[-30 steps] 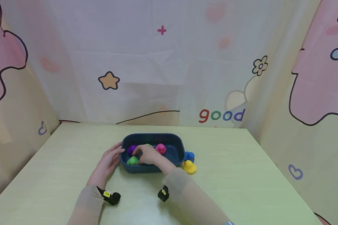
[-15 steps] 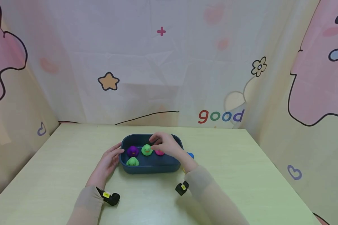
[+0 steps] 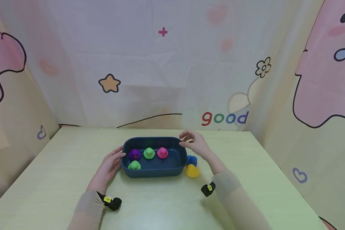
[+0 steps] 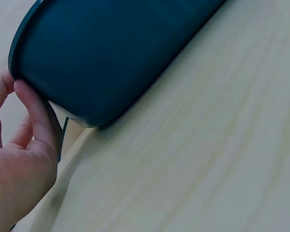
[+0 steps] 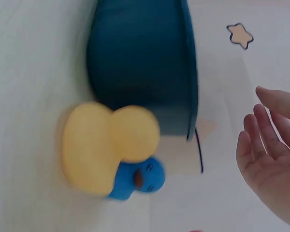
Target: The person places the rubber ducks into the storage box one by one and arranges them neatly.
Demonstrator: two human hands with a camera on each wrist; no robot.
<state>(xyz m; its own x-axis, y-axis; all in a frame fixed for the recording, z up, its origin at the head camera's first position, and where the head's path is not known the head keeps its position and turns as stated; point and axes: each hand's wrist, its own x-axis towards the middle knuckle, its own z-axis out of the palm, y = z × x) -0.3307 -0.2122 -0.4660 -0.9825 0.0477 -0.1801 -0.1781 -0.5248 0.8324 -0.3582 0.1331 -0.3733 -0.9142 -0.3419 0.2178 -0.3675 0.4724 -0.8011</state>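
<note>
A dark blue bin point(image 3: 152, 172) stands on the table and holds a purple duck point(image 3: 134, 154), a pink duck point(image 3: 162, 153), a green duck point(image 3: 149, 153) and another green duck point(image 3: 134, 165) at its front left. My left hand point(image 3: 110, 164) touches the bin's left end from outside, fingertips at the rim point(image 4: 13, 58). Over the bin's right back corner hovers my right hand point(image 3: 196, 144), fingers loosely bent, with nothing in it. Just outside the bin's right end sit a yellow duck point(image 5: 94, 150) and a blue duck point(image 5: 152, 175), side by side.
The pale wooden table point(image 3: 149, 204) carries the bin near its middle. A printed cloth point(image 3: 138, 64) hangs behind and along both sides. A small black camera point(image 3: 208, 189) is strapped at the right wrist, and another camera point(image 3: 112, 203) at the left.
My right hand has lifted out of the bin's left part and moved right, past the pink duck, to above the right end. The left hand has stayed at the bin's left end.
</note>
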